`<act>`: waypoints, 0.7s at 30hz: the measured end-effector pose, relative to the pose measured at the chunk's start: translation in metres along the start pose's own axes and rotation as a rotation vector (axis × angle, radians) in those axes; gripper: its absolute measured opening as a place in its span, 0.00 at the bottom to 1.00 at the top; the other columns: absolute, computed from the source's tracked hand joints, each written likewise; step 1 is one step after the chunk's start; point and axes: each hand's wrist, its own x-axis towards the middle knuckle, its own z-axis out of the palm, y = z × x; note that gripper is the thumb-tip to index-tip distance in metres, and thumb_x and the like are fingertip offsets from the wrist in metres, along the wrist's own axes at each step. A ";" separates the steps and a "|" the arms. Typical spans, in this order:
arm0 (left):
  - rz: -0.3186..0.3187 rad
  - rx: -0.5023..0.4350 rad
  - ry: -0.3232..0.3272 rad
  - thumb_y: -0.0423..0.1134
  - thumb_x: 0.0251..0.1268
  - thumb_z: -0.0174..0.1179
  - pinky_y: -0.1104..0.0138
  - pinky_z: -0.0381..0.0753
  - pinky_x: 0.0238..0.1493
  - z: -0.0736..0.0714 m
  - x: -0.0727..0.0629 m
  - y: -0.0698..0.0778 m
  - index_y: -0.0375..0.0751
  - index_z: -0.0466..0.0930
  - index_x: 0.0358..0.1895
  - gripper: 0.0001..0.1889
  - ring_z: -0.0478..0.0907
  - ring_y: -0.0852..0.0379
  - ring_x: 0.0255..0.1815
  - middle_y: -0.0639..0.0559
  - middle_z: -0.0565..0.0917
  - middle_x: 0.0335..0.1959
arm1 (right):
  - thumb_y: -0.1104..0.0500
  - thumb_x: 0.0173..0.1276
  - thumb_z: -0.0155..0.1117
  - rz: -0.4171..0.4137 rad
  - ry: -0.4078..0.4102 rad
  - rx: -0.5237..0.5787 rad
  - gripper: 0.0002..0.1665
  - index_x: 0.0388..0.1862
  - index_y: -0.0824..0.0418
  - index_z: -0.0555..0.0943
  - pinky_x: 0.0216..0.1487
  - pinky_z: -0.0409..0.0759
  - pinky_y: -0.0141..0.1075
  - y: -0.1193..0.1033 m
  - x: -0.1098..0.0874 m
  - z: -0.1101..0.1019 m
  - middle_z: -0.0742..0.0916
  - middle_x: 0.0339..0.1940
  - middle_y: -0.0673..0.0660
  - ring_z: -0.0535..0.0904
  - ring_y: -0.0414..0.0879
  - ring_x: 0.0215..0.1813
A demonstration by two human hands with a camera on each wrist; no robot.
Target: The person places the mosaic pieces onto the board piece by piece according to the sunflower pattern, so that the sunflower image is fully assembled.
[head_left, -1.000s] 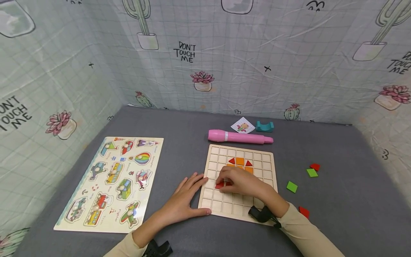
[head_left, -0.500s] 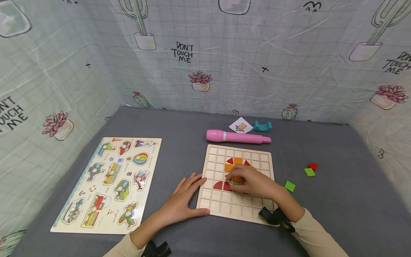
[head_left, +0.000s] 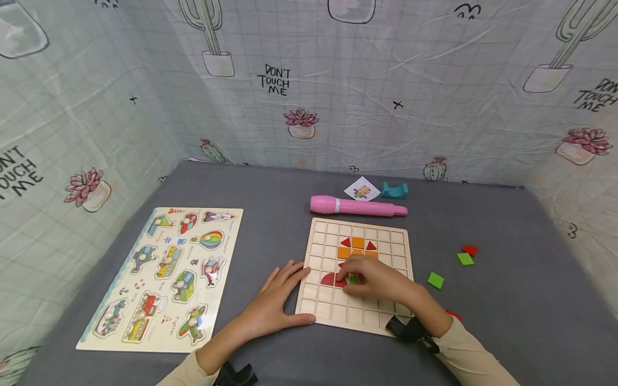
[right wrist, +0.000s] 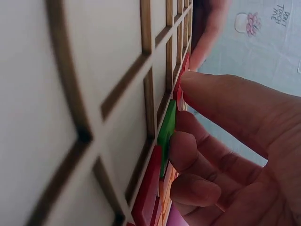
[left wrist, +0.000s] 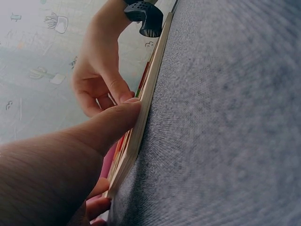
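A wooden grid board (head_left: pixel 328 311) lies on the grey table. My left hand (head_left: pixel 275 303) rests against its left side, fingers fairly straight at the edge and thumb by the near corner. Over the board, my right hand (head_left: pixel 379 279) pinches a rounded red tile (right wrist: pixel 178 92) between thumb and fingers; the fingertips partly hide it. Another rounded red tile (head_left: pixel 328 279) lies just left of it. A green tile (right wrist: pixel 166 129) sits beside the right fingers in the right wrist view. Farther up the board are orange tiles (head_left: pixel 358 243) and small red triangles (head_left: pixel 370 245).
Loose green tiles (head_left: pixel 435 280) and red tiles (head_left: pixel 470 250) lie right of the board. Behind it are a pink pen-like tube (head_left: pixel 359 206), a patterned card (head_left: pixel 362 189) and a teal holder (head_left: pixel 395 191). A vehicle picture puzzle (head_left: pixel 227 268) lies at left.
My right hand has moved off the left rounded red tile, slightly rightward, to the one beside it. The left hand has stayed at the board's edge. The head view has shifted slightly.
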 end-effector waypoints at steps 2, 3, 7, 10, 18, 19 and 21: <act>0.001 -0.002 -0.001 0.61 0.52 0.69 0.45 0.40 0.77 0.001 0.000 0.000 0.45 0.60 0.75 0.48 0.46 0.46 0.79 0.47 0.59 0.76 | 0.62 0.64 0.69 -0.004 0.000 -0.002 0.09 0.44 0.59 0.86 0.37 0.75 0.29 0.000 0.000 0.000 0.84 0.40 0.49 0.74 0.41 0.37; 0.002 -0.001 -0.001 0.61 0.52 0.70 0.45 0.40 0.77 0.001 0.000 0.000 0.45 0.60 0.75 0.48 0.46 0.46 0.79 0.46 0.59 0.76 | 0.62 0.64 0.69 -0.005 0.002 -0.002 0.09 0.44 0.58 0.86 0.37 0.75 0.29 0.000 -0.001 0.000 0.84 0.40 0.49 0.74 0.41 0.37; -0.005 -0.008 0.005 0.60 0.52 0.70 0.46 0.39 0.77 0.001 0.000 0.000 0.45 0.60 0.75 0.49 0.46 0.46 0.79 0.46 0.60 0.75 | 0.63 0.63 0.70 -0.020 0.022 0.003 0.08 0.42 0.58 0.86 0.34 0.74 0.29 0.003 -0.005 -0.003 0.83 0.38 0.49 0.72 0.40 0.33; -0.010 -0.013 0.007 0.60 0.51 0.71 0.47 0.39 0.77 0.000 -0.001 0.000 0.45 0.60 0.75 0.49 0.46 0.46 0.79 0.46 0.60 0.75 | 0.64 0.63 0.70 -0.026 0.049 0.017 0.07 0.40 0.58 0.86 0.31 0.72 0.28 0.006 -0.012 -0.008 0.82 0.36 0.49 0.71 0.40 0.29; -0.011 -0.010 0.004 0.60 0.50 0.71 0.47 0.38 0.77 0.000 -0.001 0.000 0.45 0.60 0.75 0.50 0.45 0.46 0.79 0.47 0.60 0.75 | 0.64 0.63 0.69 0.046 0.110 0.055 0.08 0.42 0.59 0.85 0.27 0.74 0.28 0.020 -0.040 -0.023 0.84 0.41 0.53 0.71 0.36 0.29; -0.010 -0.010 0.004 0.60 0.50 0.71 0.47 0.38 0.77 0.001 0.000 0.000 0.45 0.60 0.75 0.50 0.45 0.46 0.79 0.46 0.60 0.75 | 0.64 0.63 0.69 0.062 0.117 0.060 0.08 0.42 0.59 0.85 0.27 0.75 0.29 0.022 -0.044 -0.025 0.85 0.41 0.52 0.71 0.36 0.29; -0.009 -0.008 0.005 0.60 0.50 0.71 0.47 0.39 0.77 0.001 0.000 0.000 0.45 0.60 0.75 0.50 0.45 0.46 0.79 0.46 0.60 0.75 | 0.63 0.64 0.69 0.092 0.129 0.062 0.09 0.43 0.60 0.85 0.27 0.74 0.29 0.027 -0.052 -0.028 0.85 0.39 0.52 0.71 0.36 0.29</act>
